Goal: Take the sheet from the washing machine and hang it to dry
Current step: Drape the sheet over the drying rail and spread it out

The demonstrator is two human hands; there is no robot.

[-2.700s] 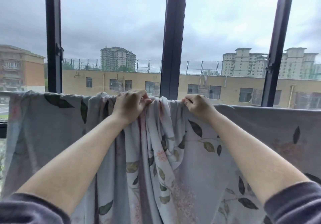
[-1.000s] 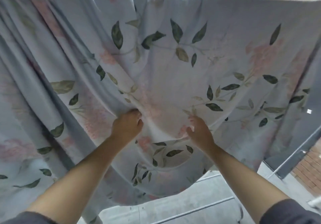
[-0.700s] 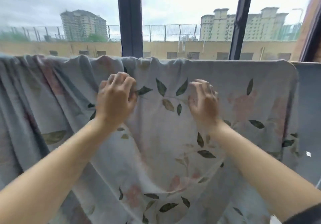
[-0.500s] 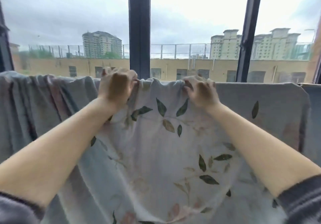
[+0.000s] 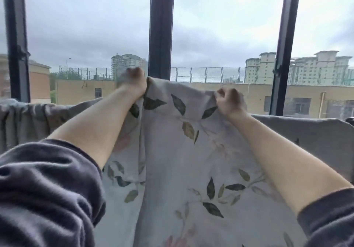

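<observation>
The sheet, pale grey with dark leaves and faint pink flowers, hangs across the view in front of a window. My left hand grips its top edge near the middle and holds that part raised above the rest. My right hand grips the same edge a little further right and lower. Between my two hands the cloth is pulled taut. Whatever the sheet hangs over is hidden under the cloth.
Dark window posts stand behind the sheet, with more at the left and right. To the left, bunched folds of the sheet hang lower. Buildings and a grey sky lie beyond the glass.
Both hands went from smoothing the sheet's front up to its top edge, took hold, and lifted it; the left hand now stands higher than half a second ago.
</observation>
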